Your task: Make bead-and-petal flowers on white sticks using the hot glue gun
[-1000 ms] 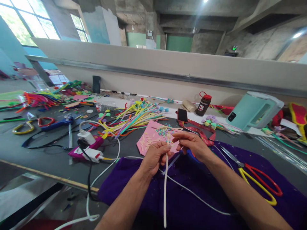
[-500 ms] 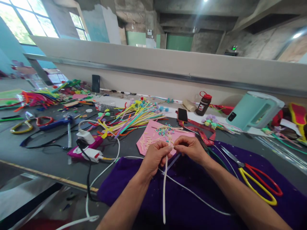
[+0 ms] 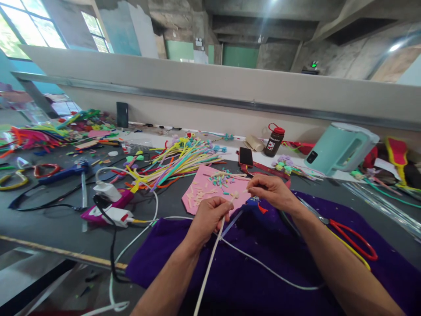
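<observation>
My left hand (image 3: pixel 210 216) pinches a cream fuzzy stem (image 3: pixel 209 267) near its upper end, where a small cream cluster shows. The stem hangs down toward the bottom of the view. Right of it, my right hand (image 3: pixel 271 191) is closed with a small cream piece (image 3: pixel 246 191) at its fingertips. Between and below the hands, a blue glue gun (image 3: pixel 252 202) with an orange piece and a clear stick lies over the purple cloth (image 3: pixel 263 259). Behind my hands, a pink sheet (image 3: pixel 189 197) bears small cream and coloured pieces.
Many coloured stems (image 3: pixel 177 164) lie behind the pink sheet. A magenta power strip (image 3: pixel 123 199), plugs and cables are at left. Red-and-yellow scissors (image 3: pixel 353 237) rest at right. Behind stand a brown bottle (image 3: pixel 273 142) and a mint kettle (image 3: pixel 335 149); a phone (image 3: pixel 245 157) lies nearby.
My right hand has moved up and right, away from my left hand, with a small cream piece. The stem's lower end has swung left. The glue gun has come into sight, and the view has shifted right.
</observation>
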Demonstrator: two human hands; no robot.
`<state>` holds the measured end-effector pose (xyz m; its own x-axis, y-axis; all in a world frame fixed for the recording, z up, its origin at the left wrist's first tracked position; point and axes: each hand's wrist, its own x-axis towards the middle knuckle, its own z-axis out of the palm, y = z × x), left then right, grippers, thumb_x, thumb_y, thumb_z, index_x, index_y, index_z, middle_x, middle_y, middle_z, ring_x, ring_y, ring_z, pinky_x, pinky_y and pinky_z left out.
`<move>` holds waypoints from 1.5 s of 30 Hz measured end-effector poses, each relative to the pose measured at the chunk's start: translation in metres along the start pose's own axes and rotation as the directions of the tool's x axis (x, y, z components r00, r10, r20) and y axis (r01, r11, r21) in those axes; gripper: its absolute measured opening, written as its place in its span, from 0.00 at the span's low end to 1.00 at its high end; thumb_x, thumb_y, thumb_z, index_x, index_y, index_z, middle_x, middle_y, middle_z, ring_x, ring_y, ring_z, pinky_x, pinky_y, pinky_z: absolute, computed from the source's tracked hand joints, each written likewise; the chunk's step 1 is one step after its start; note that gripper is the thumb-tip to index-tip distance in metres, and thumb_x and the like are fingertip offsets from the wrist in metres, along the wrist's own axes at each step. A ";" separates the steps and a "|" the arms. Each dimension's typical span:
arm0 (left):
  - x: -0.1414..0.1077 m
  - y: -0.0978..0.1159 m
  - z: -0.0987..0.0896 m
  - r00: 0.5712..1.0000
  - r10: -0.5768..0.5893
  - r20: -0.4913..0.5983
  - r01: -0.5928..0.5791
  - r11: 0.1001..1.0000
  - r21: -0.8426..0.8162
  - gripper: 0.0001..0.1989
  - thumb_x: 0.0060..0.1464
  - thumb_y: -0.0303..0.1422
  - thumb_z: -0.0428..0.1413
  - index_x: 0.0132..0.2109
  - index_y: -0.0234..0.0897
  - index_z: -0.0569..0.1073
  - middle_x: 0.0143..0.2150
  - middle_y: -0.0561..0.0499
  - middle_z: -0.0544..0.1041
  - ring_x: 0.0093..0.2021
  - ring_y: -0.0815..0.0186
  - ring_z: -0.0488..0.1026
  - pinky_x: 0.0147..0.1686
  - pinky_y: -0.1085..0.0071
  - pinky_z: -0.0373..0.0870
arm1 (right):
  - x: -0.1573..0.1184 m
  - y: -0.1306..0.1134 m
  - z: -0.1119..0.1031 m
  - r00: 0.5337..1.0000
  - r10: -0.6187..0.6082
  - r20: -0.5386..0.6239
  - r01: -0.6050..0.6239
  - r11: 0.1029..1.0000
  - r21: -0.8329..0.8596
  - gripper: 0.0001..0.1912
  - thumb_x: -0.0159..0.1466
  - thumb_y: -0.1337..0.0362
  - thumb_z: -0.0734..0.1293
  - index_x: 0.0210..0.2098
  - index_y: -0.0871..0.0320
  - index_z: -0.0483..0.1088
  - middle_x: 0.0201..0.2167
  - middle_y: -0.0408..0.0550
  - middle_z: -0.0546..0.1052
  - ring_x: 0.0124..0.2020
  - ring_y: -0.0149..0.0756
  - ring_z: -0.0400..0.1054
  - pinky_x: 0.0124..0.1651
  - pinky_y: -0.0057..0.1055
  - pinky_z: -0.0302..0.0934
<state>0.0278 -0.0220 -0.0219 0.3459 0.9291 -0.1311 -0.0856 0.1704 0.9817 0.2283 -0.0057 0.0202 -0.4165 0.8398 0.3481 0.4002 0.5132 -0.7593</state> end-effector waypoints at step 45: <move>-0.001 -0.005 -0.005 0.991 -0.090 0.101 0.085 0.995 0.048 0.10 0.39 0.36 0.59 0.23 0.33 0.68 0.13 0.57 0.65 0.11 0.78 0.53 0.13 0.78 0.44 | 0.001 0.010 -0.002 0.992 0.103 0.066 -0.115 0.972 0.205 0.05 0.54 0.64 0.66 0.25 0.61 0.68 0.26 0.44 0.69 0.26 0.29 0.60 0.28 0.26 0.56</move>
<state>0.0230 -0.0226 -0.0278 0.4447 0.8721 -0.2041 -0.0104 0.2329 0.9724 0.2342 0.0006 0.0139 -0.4264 0.8746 0.2307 0.2693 0.3662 -0.8907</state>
